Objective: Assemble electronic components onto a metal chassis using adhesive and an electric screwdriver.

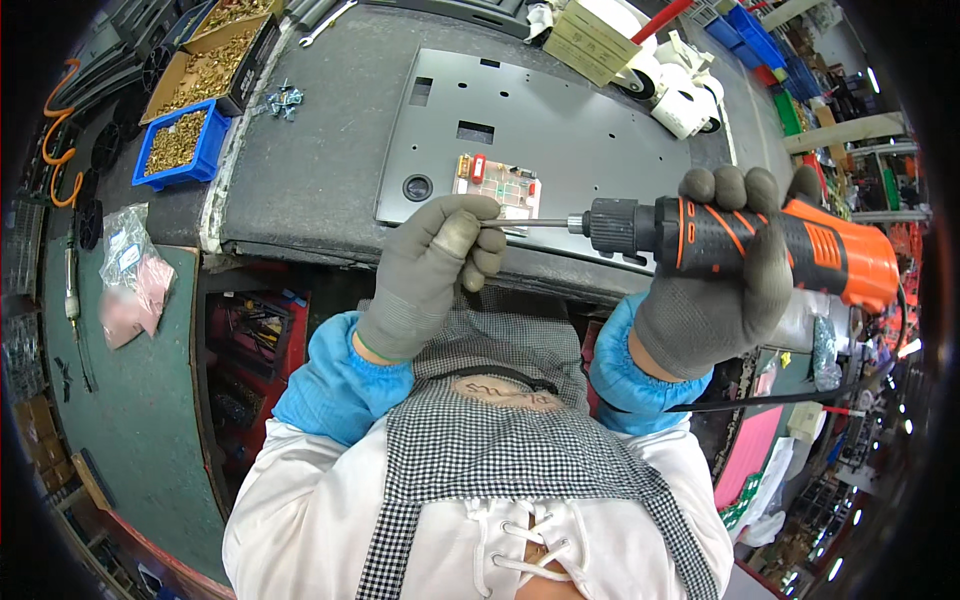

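My right hand (710, 310), in a grey glove, is wrapped round the body of an orange and black electric screwdriver (838, 258). The tool lies level, its long thin bit (540, 223) pointing left. At the bit's far end, the gloved fingers of my left hand (420, 270) are pinched together; whether they also hold a screw is hidden. Just beyond the bit, a small circuit board (508, 188) with red parts rests on a large grey metal panel (560, 130). This panel has several cut-outs and a round black fitting (417, 187).
A blue bin (205, 150) and a cardboard box (240, 85) of brass fittings stand at the back left, near loose screws (284, 101). White casters (685, 105) and a carton (592, 42) are at the back right. A black cable (780, 398) trails from the screwdriver.
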Demonstrator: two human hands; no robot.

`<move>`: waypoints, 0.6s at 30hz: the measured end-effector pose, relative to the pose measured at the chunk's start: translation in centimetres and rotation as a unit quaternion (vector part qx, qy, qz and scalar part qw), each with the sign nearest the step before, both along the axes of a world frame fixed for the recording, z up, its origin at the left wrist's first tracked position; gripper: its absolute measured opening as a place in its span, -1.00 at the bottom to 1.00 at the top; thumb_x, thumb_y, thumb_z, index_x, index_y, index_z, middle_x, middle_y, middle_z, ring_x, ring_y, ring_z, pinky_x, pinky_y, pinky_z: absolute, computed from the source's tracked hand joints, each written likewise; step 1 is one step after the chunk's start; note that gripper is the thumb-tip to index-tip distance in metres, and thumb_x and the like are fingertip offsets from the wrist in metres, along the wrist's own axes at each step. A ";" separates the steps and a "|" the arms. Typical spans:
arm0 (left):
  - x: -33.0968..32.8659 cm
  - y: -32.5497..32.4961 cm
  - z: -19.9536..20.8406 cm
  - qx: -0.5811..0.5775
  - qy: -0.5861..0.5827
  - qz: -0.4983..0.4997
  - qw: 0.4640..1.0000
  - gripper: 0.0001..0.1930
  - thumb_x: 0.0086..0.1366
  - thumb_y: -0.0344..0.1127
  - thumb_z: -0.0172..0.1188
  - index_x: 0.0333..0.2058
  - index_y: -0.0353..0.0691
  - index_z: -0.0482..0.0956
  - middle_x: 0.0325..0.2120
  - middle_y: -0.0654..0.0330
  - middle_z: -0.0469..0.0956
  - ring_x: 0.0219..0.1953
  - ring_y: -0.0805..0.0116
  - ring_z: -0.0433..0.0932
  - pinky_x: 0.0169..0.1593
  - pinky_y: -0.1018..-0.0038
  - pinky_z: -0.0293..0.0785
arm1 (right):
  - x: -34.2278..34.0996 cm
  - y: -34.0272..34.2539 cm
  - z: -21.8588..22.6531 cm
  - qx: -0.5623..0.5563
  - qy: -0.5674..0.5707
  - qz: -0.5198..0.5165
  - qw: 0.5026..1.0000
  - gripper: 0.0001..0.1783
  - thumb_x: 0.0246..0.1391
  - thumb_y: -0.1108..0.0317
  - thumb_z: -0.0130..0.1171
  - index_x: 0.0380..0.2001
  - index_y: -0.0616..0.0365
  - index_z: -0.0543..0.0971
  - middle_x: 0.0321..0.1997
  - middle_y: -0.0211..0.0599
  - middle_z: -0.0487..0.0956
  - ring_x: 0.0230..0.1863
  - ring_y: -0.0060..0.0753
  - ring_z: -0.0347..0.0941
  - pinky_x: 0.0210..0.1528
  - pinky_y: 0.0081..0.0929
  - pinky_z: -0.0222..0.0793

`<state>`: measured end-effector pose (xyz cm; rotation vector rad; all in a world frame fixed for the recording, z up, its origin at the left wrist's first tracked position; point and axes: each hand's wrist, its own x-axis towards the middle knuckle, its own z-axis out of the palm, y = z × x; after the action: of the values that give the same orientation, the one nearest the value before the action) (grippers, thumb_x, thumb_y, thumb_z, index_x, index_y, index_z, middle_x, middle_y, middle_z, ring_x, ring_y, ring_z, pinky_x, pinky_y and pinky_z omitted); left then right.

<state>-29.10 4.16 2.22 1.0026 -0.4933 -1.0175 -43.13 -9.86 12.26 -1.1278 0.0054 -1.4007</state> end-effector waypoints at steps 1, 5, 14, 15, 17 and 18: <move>0.0 0.0 -0.1 0.001 -0.001 -0.002 1.000 -0.57 0.52 -0.07 0.04 0.07 -0.37 0.46 -0.31 0.22 0.53 -0.43 0.58 0.40 -0.41 0.67 0.38 | 0.1 0.1 0.0 0.040 0.004 -0.012 0.999 -0.19 0.12 0.42 0.20 0.39 0.15 0.08 -0.07 -0.10 0.53 -0.12 -0.22 0.52 0.06 0.03 0.49; 1.0 0.0 -0.5 0.008 -0.038 0.000 0.999 -0.56 0.53 -0.10 0.04 0.13 -0.38 0.44 -0.25 0.10 0.60 -0.40 0.53 0.51 -0.38 0.65 0.45 | 0.5 -0.6 -0.9 0.090 -0.005 -0.014 0.996 -0.24 0.16 0.44 0.18 0.37 0.16 0.11 -0.08 -0.08 0.56 -0.09 -0.20 0.56 0.07 0.08 0.51; 7.9 -0.5 2.2 0.037 -0.555 0.071 0.828 0.09 -0.04 -0.18 0.55 0.39 -0.35 0.08 0.19 -0.10 0.45 0.20 0.06 0.46 0.24 0.22 0.42 | 3.8 -2.1 -0.9 -0.056 0.118 -0.085 0.988 -0.57 0.09 0.48 0.17 0.06 0.28 0.42 -0.24 -0.08 0.62 -0.21 -0.18 0.62 0.00 -0.07 0.55; 8.2 -1.4 2.4 0.024 -0.590 0.013 0.807 0.12 -0.10 -0.24 0.57 0.40 -0.33 0.08 0.19 -0.08 0.45 0.22 0.03 0.45 0.25 0.22 0.41 | 4.4 -2.0 -0.9 -0.053 0.122 -0.087 0.987 -0.71 0.05 0.49 0.20 -0.13 0.29 0.49 -0.31 -0.09 0.63 -0.26 -0.16 0.63 -0.03 -0.13 0.56; 8.8 -2.9 1.7 -0.005 -0.638 -0.059 0.768 0.23 -0.29 -0.37 0.60 0.41 -0.31 0.07 0.20 -0.01 0.45 0.25 -0.03 0.41 0.27 0.22 0.40 | 4.9 -1.9 -0.9 -0.055 0.131 -0.079 0.987 -0.69 0.03 0.51 0.20 -0.12 0.30 0.49 -0.30 -0.09 0.63 -0.25 -0.16 0.63 -0.05 -0.13 0.57; 8.9 -3.4 1.6 -0.006 -0.635 -0.061 0.770 0.23 -0.29 -0.37 0.60 0.41 -0.31 0.07 0.20 -0.01 0.45 0.25 -0.03 0.41 0.27 0.22 0.40 | 4.9 -1.8 -0.9 -0.056 0.140 -0.074 0.986 -0.68 0.01 0.53 0.20 -0.11 0.30 0.49 -0.29 -0.09 0.63 -0.25 -0.16 0.63 -0.06 -0.13 0.58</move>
<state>-20.19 0.72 3.85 1.5887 -1.6882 -0.2773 -38.21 -11.67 11.37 -1.4342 0.2175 -1.3746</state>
